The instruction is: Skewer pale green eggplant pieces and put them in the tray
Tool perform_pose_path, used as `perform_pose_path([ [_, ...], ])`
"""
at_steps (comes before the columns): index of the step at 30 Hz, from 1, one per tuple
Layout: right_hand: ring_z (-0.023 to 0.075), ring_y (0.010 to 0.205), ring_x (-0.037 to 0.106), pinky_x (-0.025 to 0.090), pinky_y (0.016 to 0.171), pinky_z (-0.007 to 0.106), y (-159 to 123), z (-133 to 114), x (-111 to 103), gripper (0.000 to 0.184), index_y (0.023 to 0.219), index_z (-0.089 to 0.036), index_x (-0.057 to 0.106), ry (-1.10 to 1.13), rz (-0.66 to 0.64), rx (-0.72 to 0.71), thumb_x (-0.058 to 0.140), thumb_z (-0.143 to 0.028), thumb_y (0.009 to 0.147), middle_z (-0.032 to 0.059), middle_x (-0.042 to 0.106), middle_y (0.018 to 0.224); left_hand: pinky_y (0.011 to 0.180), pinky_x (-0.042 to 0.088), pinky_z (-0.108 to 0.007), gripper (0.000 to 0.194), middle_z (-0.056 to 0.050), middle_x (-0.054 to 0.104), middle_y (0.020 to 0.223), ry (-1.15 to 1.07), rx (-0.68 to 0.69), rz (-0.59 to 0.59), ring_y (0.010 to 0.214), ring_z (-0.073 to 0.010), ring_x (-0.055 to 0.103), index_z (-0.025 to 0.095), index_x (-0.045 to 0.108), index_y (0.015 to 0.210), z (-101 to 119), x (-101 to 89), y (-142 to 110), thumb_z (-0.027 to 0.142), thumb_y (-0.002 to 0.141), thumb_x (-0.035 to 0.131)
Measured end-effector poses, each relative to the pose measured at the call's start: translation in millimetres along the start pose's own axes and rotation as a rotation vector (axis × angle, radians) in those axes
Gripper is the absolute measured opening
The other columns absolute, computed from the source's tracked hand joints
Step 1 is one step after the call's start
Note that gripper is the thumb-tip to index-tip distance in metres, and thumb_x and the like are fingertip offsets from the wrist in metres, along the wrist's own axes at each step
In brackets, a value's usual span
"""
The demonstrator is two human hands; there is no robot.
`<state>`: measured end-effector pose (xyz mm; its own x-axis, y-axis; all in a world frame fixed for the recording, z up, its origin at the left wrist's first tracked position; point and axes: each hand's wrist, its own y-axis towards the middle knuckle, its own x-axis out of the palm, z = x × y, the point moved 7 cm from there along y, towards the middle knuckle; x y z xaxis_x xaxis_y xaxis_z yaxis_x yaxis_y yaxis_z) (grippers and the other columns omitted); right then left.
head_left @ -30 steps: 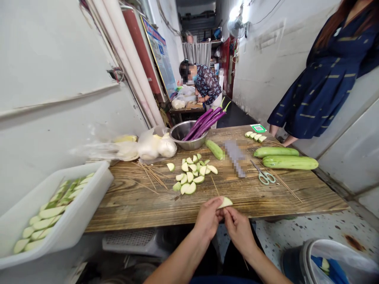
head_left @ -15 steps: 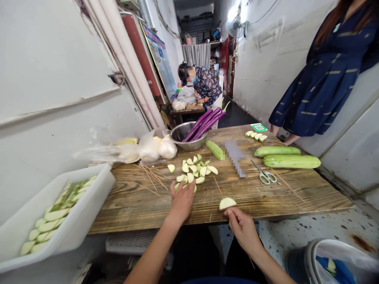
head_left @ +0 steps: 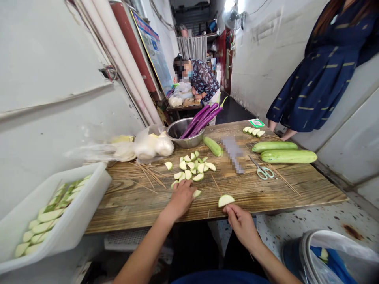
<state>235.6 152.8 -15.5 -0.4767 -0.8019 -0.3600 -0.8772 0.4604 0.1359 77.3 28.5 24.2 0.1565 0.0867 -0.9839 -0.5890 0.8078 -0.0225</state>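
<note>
My right hand [head_left: 241,223] pinches a thin wooden skewer [head_left: 216,184] just below a half-moon zucchini slice [head_left: 226,200] threaded on it. The skewer's tip points away from me, over the table's near edge. My left hand [head_left: 181,199] rests low on the table with its fingers curled, at the near side of a pile of cut zucchini pieces [head_left: 188,174]. By its thumb is a single zucchini piece [head_left: 196,193], which the fingers appear to grip; the contact is partly hidden.
A white tub [head_left: 96,173] holds skewered slices. Loose skewers [head_left: 151,173], bagged food [head_left: 151,146], a steel bowl [head_left: 177,140] with eggplants [head_left: 201,120], a blurred knife [head_left: 233,152], scissors [head_left: 263,172] and whole zucchinis [head_left: 288,156] lie about. One person works behind; another stands right.
My left hand has curled its fingers and drawn one zucchini piece toward me, off the pile. My right hand stays nearly still with the skewer. The view has shifted slightly.
</note>
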Motion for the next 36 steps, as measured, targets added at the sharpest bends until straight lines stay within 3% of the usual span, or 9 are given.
perform_pose_path([
  [6,0.0129,0.048,0.051,0.036,0.044,0.020,1,3,2,0.033,0.080,-0.016,0.061,0.004,0.001,0.002,0.038,-0.038,0.089,-0.0009,0.054,0.052,0.098,0.028,-0.036,0.046,-0.006,0.037,0.136,-0.127,0.116,0.046,0.119,-0.0227,0.037,0.029,0.053,0.119,5,-1.7,-4,0.009,0.080,0.040],
  [9,0.0136,0.048,0.052,0.036,0.044,0.020,1,5,3,0.034,0.080,-0.017,0.061,0.005,0.005,0.004,0.038,-0.039,0.089,-0.0013,0.053,0.050,0.093,0.033,-0.036,0.038,-0.013,0.052,0.116,-0.146,-0.147,0.185,0.109,-0.0249,0.046,0.019,0.052,0.119,-4,3.3,-8,0.026,0.083,0.043],
  [13,0.0138,0.048,0.052,0.035,0.043,0.020,1,4,5,0.034,0.078,-0.017,0.060,0.004,-0.011,0.017,0.036,-0.038,0.089,-0.0011,0.053,0.050,0.083,0.037,-0.038,0.050,-0.015,0.057,0.092,-0.072,-0.442,0.300,0.092,-0.0291,0.053,0.013,0.060,0.097,-10,12.5,-13,0.053,0.069,0.059],
  [18,0.0147,0.049,0.053,0.035,0.044,0.020,-1,2,3,0.034,0.077,-0.017,0.059,-0.005,-0.024,0.005,0.036,-0.037,0.090,-0.0019,0.050,0.048,0.075,0.038,-0.030,0.022,-0.007,0.059,0.085,-0.274,-0.405,0.306,0.082,-0.0202,0.054,0.016,0.057,0.083,-12,19.1,-1,0.035,0.070,0.061],
  [23,0.0141,0.051,0.053,0.036,0.045,0.021,-3,4,8,0.033,0.074,-0.017,0.059,-0.002,-0.041,-0.012,0.036,-0.036,0.089,-0.0002,0.055,0.054,0.061,0.036,-0.023,0.017,0.002,0.056,0.071,-0.521,-0.333,0.301,0.062,-0.0119,0.050,0.017,0.052,0.085,-9,23.6,14,0.016,0.069,0.057],
  [27,0.0134,0.051,0.051,0.034,0.045,0.020,-4,5,10,0.034,0.071,-0.017,0.058,0.019,-0.038,-0.005,0.037,-0.036,0.089,0.0003,0.055,0.056,0.061,0.037,-0.022,0.012,0.003,0.055,0.064,-0.675,-0.305,0.241,0.059,-0.0107,0.049,0.017,0.057,0.079,-3,32.8,28,0.015,0.067,0.059],
  [29,0.0132,0.051,0.050,0.034,0.045,0.020,-5,3,7,0.034,0.072,-0.017,0.057,0.028,-0.032,0.006,0.037,-0.037,0.089,0.0002,0.055,0.056,0.061,0.039,-0.023,0.003,0.002,0.055,0.061,-0.819,-0.346,0.254,0.059,-0.0109,0.049,0.016,0.058,0.069,-6,35.7,32,0.019,0.069,0.060],
  [32,0.0132,0.052,0.051,0.034,0.046,0.020,-8,-2,4,0.033,0.073,-0.017,0.057,0.033,-0.031,0.015,0.037,-0.037,0.089,0.0008,0.056,0.059,0.064,0.044,-0.023,0.010,-0.002,0.061,0.068,-1.338,-0.470,0.301,0.066,-0.0124,0.056,0.014,0.057,0.066,-11,42.2,32,0.021,0.071,0.062],
  [36,0.0136,0.056,0.053,0.036,0.051,0.020,-12,-13,5,0.031,0.075,-0.017,0.057,0.009,-0.067,-0.019,0.037,-0.034,0.090,0.0024,0.060,0.064,0.076,0.049,-0.030,0.005,-0.011,0.067,0.086,-1.855,-0.548,0.192,0.082,-0.0178,0.064,0.012,0.056,0.078,-1,45.4,31,0.013,0.075,0.060],
])
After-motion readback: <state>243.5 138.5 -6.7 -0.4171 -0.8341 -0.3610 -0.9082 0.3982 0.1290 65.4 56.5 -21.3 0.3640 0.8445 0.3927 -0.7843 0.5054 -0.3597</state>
